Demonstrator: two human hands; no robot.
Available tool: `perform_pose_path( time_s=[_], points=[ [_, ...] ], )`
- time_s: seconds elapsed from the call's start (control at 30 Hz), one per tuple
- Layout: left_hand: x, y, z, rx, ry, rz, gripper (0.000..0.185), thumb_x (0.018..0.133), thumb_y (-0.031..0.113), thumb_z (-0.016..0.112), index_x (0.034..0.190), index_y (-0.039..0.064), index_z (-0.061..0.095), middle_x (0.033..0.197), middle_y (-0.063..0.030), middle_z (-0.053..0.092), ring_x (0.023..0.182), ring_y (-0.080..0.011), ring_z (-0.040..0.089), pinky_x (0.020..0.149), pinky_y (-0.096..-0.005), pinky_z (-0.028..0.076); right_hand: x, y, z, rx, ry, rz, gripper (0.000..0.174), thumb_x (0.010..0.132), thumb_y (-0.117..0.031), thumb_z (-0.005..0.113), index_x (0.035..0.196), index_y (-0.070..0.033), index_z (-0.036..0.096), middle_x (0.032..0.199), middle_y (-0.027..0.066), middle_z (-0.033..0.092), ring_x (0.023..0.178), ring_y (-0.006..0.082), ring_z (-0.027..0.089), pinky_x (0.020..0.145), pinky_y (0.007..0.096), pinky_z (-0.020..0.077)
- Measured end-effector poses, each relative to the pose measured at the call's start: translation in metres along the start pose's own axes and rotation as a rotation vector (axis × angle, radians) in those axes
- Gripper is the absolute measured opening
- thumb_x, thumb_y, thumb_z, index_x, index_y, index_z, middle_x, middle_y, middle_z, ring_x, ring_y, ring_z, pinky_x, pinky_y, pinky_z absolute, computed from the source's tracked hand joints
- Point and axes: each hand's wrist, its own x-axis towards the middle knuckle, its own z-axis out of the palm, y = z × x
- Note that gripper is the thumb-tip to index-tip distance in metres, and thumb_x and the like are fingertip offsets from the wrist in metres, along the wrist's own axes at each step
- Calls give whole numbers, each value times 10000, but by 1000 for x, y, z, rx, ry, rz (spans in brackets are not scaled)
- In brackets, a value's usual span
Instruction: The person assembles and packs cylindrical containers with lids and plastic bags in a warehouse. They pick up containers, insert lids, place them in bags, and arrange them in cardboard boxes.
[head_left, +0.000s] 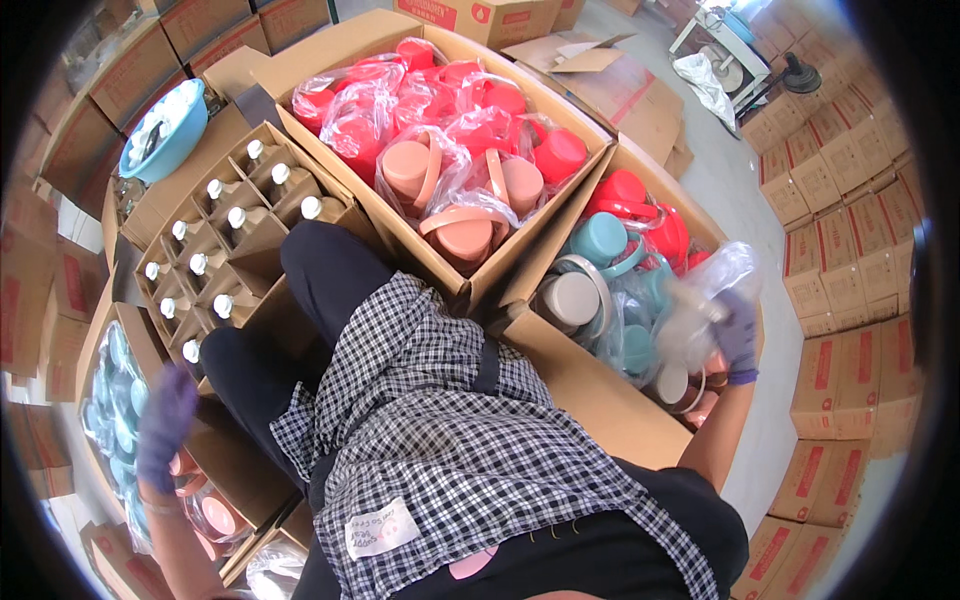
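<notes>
My right hand (736, 336), in a purple-grey glove, grips a clear plastic bag (726, 268) with a blurred whitish piece in it. It is over the right-hand carton (592, 397), which holds bagged plastic lids with loop handles: red (622, 187), blue-green (598, 238) and cream (574, 298). Gloved and blurred, my left hand (166, 427) is beside the left cartons; its fingers are hard to make out. Under and beside it lie bagged light-blue pieces (120, 390) and pink pieces (219, 516). White-capped bottles (223, 305) stand in a cardboard divider (259, 262) before my knees.
A large carton (420, 247) of bagged red lids (360, 139) and peach lids (405, 169) stands ahead. A blue basin (176, 154) with white items sits at far left. Stacked cartons (847, 277) line the right side. Flattened cardboard (630, 97) lies on the floor beyond.
</notes>
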Motion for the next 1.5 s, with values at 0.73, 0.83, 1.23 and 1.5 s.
perform_pose_path(
  time_s=[0.73,0.83,1.23,1.5],
  points=[
    [-122,61,25,-531,107,-82,333,857,109,638,1149,-46,684,1134,-199,688,1059,-337,668,943,-388,517,339,-194,395,-321,-212,-323,748,720,-663,770,1199,-90,728,1342,224,589,1223,373,607,1026,521,494],
    [-141,50,11,-593,138,-201,327,840,63,649,1151,-28,691,1113,-197,695,1072,-356,665,967,-398,511,387,-200,358,-210,-483,-291,738,690,-595,817,1219,-88,735,1250,205,679,1166,337,659,1011,459,520],
    [15,105,48,-950,340,111,701,891,107,753,1516,21,447,1426,-154,549,1317,-273,557,1127,-389,438,428,-386,-132,161,118,-1275,385,1003,-341,618,1166,-8,724,1026,34,677,847,102,630,738,259,490],
    [154,112,122,-1139,1103,200,1085,720,156,882,1577,-28,243,1438,-219,465,1330,-344,509,1138,-405,426,370,-490,-142,1148,-264,-593,361,1006,-326,645,1146,0,714,999,39,681,763,63,606,698,241,503]
  ],
)
